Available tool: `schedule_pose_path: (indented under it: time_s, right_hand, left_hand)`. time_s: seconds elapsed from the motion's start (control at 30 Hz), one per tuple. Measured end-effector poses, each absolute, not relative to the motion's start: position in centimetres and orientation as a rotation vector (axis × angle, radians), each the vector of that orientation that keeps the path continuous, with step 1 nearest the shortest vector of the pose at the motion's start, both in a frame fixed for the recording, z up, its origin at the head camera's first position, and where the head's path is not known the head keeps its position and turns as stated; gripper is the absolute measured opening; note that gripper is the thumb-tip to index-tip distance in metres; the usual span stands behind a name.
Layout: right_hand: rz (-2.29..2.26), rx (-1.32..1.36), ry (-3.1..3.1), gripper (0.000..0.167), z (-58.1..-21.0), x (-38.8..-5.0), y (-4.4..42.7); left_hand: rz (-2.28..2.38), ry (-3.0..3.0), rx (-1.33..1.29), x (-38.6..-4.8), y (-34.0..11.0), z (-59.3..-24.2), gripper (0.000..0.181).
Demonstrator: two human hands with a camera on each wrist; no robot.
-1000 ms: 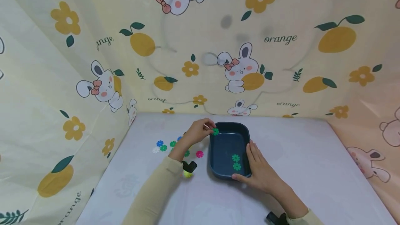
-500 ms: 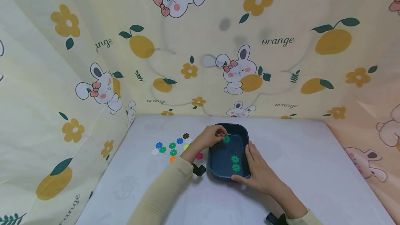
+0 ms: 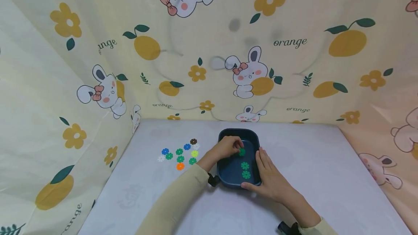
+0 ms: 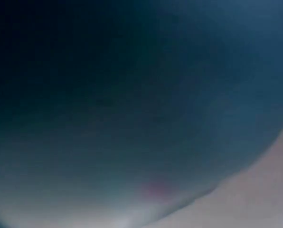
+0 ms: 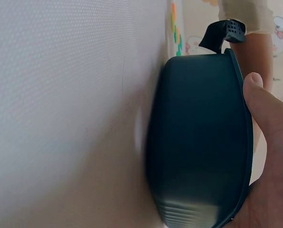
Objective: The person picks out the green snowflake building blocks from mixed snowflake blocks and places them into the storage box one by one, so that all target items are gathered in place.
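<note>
In the head view my left hand reaches into a dark blue rectangular tray and pinches a green snowflake disc at its fingertips. Whether this disc touches the tray floor cannot be told. Two more green snowflake discs lie in a column just nearer to me. My right hand rests against the tray's right side, fingers straight, thumb at the near rim; the right wrist view shows the thumb on that rim. The left wrist view is dark and blurred, mostly filled by the tray.
Left of the tray, loose snowflake discs lie on the white tablecloth: several green, two blue, an orange, a yellow, a brown and white ones. A printed curtain hangs behind.
My left hand has carried the green snowflake disc from the tray's far left rim rightward and nearer, into the tray. My right hand has stayed on the tray's side.
</note>
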State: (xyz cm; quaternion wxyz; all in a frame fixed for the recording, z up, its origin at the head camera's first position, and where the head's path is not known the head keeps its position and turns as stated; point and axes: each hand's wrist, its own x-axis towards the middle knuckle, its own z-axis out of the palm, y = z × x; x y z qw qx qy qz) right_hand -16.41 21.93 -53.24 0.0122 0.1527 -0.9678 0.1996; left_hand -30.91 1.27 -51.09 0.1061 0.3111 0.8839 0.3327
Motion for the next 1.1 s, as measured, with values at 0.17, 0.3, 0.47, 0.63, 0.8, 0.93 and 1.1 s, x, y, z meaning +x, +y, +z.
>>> schedule_pose_path:
  time_s: [0.17, 0.3, 0.47, 0.63, 0.8, 0.93, 1.1]
  right_hand:
    - [0.624, 0.465, -3.032, 0.135, -53.3, -16.4, 21.9]
    - [0.614, 0.471, -3.018, 0.134, -53.2, -16.3, 21.9]
    - [0.609, 0.471, -3.020, 0.133, -52.9, -16.3, 21.9]
    - [0.623, 0.472, -3.030, 0.133, -52.7, -16.3, 21.8]
    - [0.622, 0.468, -3.026, 0.133, -52.7, -16.4, 21.8]
    - [0.618, 0.470, -3.026, 0.133, -52.9, -16.3, 21.8]
    - [0.612, 0.486, -3.002, 0.133, -52.9, -16.4, 21.8]
  left_hand:
    - [0.926, 2.585, 0.906, -30.8, 2.0, -51.5, 0.016]
    - [0.866, 2.595, 0.910, -30.9, 2.5, -51.9, 0.015]
    - [0.837, 2.606, 0.936, -31.0, 2.8, -52.5, 0.012]
    - [0.861, 2.601, 0.937, -30.9, 2.9, -53.1, 0.011]
    - [0.874, 2.609, 0.940, -30.9, 2.9, -52.9, 0.012]
    - [0.876, 2.620, 0.934, -30.5, 2.7, -52.3, 0.013]
    - [0.966, 2.624, 0.954, -30.0, 1.9, -50.9, 0.013]
